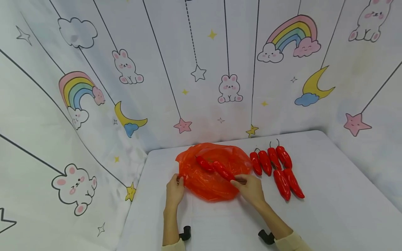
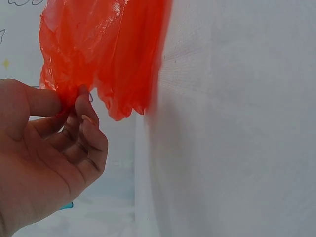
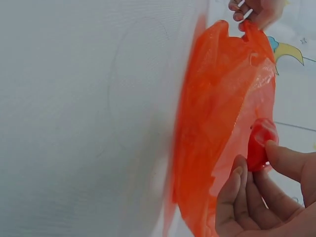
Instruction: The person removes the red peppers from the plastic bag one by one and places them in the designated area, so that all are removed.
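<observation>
A thin orange-red plastic bag (image 1: 207, 190) lies spread on the white table. My left hand (image 1: 175, 190) pinches the bag's left edge between thumb and fingers, and the left wrist view shows the film bunched at the fingertips. Over the bag's right part, my right hand (image 1: 251, 188) pinches the lower end of a glossy red chili pepper (image 1: 223, 170). In the right wrist view, thumb and fingers grip that pepper (image 3: 261, 143) beside the bag. Up and left of it, a second chili pepper (image 1: 205, 164) shows at the bag, its stem pointing left; whether the two touch I cannot tell.
Right of the bag, several red chili peppers (image 1: 265, 163) lie in a row, with two more (image 1: 282, 184) nearer the front. A patterned white cloth (image 1: 201, 104) stands behind the table (image 1: 216, 226). Small black fittings (image 1: 186, 233) sit beside both wrists.
</observation>
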Action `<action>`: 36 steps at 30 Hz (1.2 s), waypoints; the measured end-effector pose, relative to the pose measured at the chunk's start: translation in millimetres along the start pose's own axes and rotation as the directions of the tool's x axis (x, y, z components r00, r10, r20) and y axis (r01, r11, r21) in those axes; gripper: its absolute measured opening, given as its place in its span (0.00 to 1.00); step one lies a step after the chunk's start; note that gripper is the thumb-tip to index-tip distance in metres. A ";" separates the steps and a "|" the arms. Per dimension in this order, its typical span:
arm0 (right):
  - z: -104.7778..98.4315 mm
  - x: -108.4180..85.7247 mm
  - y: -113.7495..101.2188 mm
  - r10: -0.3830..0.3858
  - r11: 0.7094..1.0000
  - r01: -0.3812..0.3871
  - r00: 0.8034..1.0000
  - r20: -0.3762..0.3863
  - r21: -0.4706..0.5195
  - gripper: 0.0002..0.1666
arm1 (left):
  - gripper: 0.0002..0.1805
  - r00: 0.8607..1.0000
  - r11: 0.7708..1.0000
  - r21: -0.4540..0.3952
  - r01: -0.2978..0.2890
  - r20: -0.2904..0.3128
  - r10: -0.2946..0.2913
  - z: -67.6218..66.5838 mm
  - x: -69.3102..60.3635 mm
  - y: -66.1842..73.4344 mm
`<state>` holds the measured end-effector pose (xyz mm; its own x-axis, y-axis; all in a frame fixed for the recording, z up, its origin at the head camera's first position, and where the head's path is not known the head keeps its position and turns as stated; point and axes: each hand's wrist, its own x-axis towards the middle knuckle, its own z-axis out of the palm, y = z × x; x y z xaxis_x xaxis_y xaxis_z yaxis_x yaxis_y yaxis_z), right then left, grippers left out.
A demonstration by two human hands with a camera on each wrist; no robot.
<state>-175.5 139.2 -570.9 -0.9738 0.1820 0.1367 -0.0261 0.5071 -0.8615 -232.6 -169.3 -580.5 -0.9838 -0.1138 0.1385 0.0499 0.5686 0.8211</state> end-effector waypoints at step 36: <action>-62.7 -50.8 41.2 0.286 0.958 -0.281 0.952 -0.106 0.063 0.32 | 0.10 1.000 1.000 0.014 -0.005 0.008 0.005 2.5 -2.3 -6.3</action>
<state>-112.9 203.7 -582.7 -0.9107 0.4080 -0.0645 0.2342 0.3814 -0.8943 -231.1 -170.6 -587.3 -0.9849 -0.1043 0.1382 0.0526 0.5804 0.8127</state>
